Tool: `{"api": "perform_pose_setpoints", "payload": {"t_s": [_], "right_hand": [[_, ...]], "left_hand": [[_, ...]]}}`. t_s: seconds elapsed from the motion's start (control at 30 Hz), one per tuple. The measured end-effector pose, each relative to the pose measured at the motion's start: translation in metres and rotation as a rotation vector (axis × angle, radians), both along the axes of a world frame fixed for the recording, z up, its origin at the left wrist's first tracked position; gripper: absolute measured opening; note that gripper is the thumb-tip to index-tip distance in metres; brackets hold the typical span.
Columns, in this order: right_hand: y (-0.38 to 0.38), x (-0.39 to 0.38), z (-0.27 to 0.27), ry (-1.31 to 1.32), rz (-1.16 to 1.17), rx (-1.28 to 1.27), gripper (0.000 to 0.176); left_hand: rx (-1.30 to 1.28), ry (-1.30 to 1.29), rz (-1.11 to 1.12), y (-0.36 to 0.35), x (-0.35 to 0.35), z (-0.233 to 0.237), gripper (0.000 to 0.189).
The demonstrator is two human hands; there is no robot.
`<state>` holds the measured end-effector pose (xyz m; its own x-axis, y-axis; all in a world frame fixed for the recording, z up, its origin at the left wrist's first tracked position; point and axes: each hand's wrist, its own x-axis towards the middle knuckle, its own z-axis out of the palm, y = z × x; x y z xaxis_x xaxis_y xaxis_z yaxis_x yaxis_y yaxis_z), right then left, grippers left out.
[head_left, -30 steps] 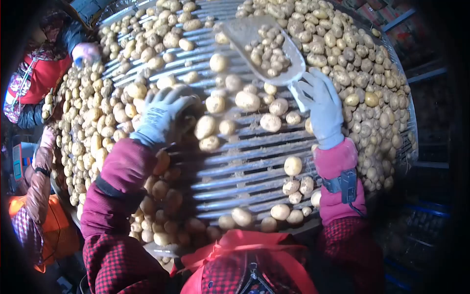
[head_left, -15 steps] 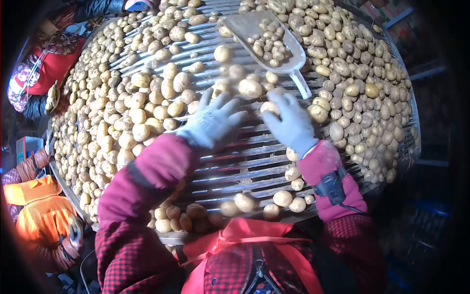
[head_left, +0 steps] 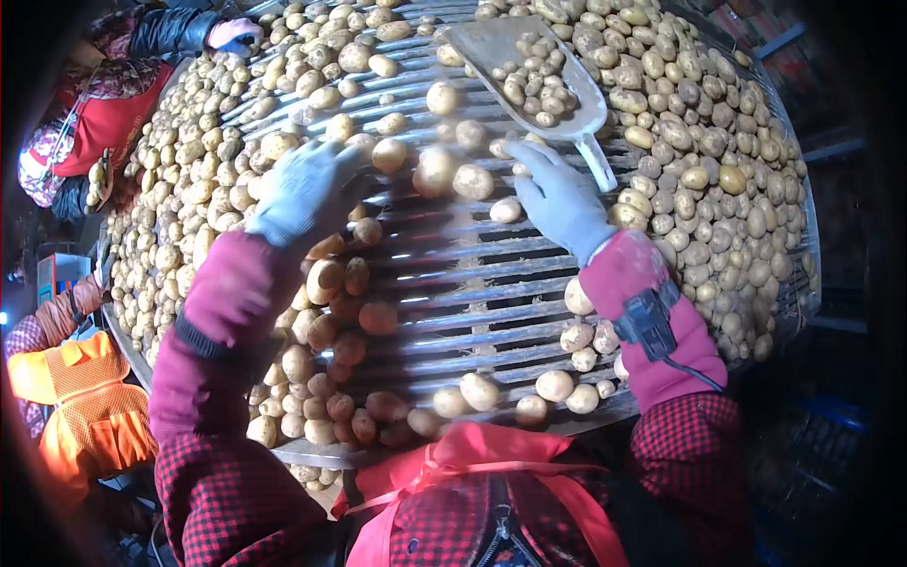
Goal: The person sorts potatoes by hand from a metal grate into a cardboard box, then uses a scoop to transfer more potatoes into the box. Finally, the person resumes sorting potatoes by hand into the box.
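I stand at a metal roller sorting table [head_left: 472,293] covered with potatoes. My left hand [head_left: 302,189], in a grey glove, lies spread over potatoes left of centre, beside a potato [head_left: 387,154]. My right hand [head_left: 557,194], gloved too, reaches across the rollers with fingers apart, its tips near small potatoes just below a plastic scoop [head_left: 539,80]. The scoop lies on the rollers holding several small potatoes. Neither hand grips anything that I can see.
A dense pile of potatoes [head_left: 699,161] fills the right side, another mass of potatoes [head_left: 189,208] the left. Loose potatoes [head_left: 557,386] lie at the near edge. One co-worker's gloved hand [head_left: 231,36] reaches in top left; another person's orange vest [head_left: 85,397] is lower left.
My left hand has swung left onto the potatoes there. My right hand has moved up toward the scoop. Potatoes have rolled along the rollers.
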<state>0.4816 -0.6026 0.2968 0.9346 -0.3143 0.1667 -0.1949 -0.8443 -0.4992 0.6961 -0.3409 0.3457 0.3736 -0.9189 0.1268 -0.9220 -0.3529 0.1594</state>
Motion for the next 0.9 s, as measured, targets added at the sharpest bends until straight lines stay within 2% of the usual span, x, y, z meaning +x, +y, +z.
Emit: {"api": "perform_pose_setpoints", "payload": {"t_s": [0.03, 0.07, 0.1, 0.13, 0.17, 0.2, 0.3, 0.33, 0.37, 0.47, 0.53, 0.63, 0.7, 0.73, 0.77, 0.83, 0.9], "right_hand": [[-0.003, 0.007, -0.004, 0.047, 0.004, -0.031, 0.047], [-0.004, 0.015, 0.002, 0.195, -0.027, -0.057, 0.057], [-0.004, 0.025, 0.002, 0.261, -0.036, -0.11, 0.058], [-0.005, 0.036, 0.0, 0.324, -0.05, -0.161, 0.06], [-0.006, 0.045, -0.003, 0.386, -0.069, -0.21, 0.061], [-0.008, 0.053, -0.017, 0.346, -0.059, -0.276, 0.057], [-0.002, 0.064, -0.021, 0.408, -0.113, -0.316, 0.043], [-0.001, 0.063, -0.021, 0.387, -0.102, -0.314, 0.029], [0.0, 0.064, -0.023, 0.376, -0.121, -0.303, 0.023], [0.002, 0.061, -0.021, 0.356, -0.102, -0.303, 0.025], [0.0, 0.059, -0.019, 0.289, -0.087, -0.274, 0.026], [0.005, 0.054, -0.01, 0.234, -0.134, -0.174, 0.028], [0.013, 0.043, -0.008, 0.14, -0.166, -0.071, 0.029], [0.012, 0.037, -0.004, -0.035, -0.11, 0.07, 0.033], [0.008, 0.034, 0.005, -0.021, -0.144, 0.04, 0.034], [-0.011, 0.043, 0.018, -0.158, -0.19, 0.066, 0.031], [-0.034, 0.06, 0.045, -0.125, -0.241, 0.183, 0.034]], "left_hand": [[-0.024, 0.005, -0.053, -0.02, 0.006, -0.003, 0.04], [0.026, 0.019, -0.024, -0.047, 0.004, -0.003, 0.04], [-0.033, 0.078, -0.15, -0.067, 0.014, -0.015, 0.042], [0.085, 0.047, -0.13, -0.091, 0.017, -0.019, 0.045], [0.227, 0.158, -0.119, -0.112, 0.015, -0.01, 0.043], [0.37, 0.267, -0.109, -0.128, 0.012, -0.001, 0.04], [0.278, 0.597, -0.103, -0.148, 0.019, -0.038, 0.036], [0.245, 0.712, -0.086, -0.146, 0.023, -0.057, 0.034], [0.212, 0.821, -0.067, -0.142, 0.025, -0.063, 0.033], [0.224, 0.812, 0.027, -0.143, 0.017, -0.066, 0.026], [0.356, 0.511, 0.011, -0.151, 0.011, -0.059, 0.031], [0.364, 0.381, 0.04, -0.15, 0.003, -0.046, 0.029], [0.33, 0.378, 0.099, -0.148, 0.0, -0.046, 0.03], [0.271, 0.373, 0.138, -0.145, -0.004, -0.05, 0.033], [0.194, 0.347, 0.147, -0.144, -0.004, -0.057, 0.028], [0.048, 0.293, 0.155, -0.141, -0.007, -0.068, 0.022], [0.15, 0.343, 0.165, -0.136, -0.008, -0.055, 0.027]]}}
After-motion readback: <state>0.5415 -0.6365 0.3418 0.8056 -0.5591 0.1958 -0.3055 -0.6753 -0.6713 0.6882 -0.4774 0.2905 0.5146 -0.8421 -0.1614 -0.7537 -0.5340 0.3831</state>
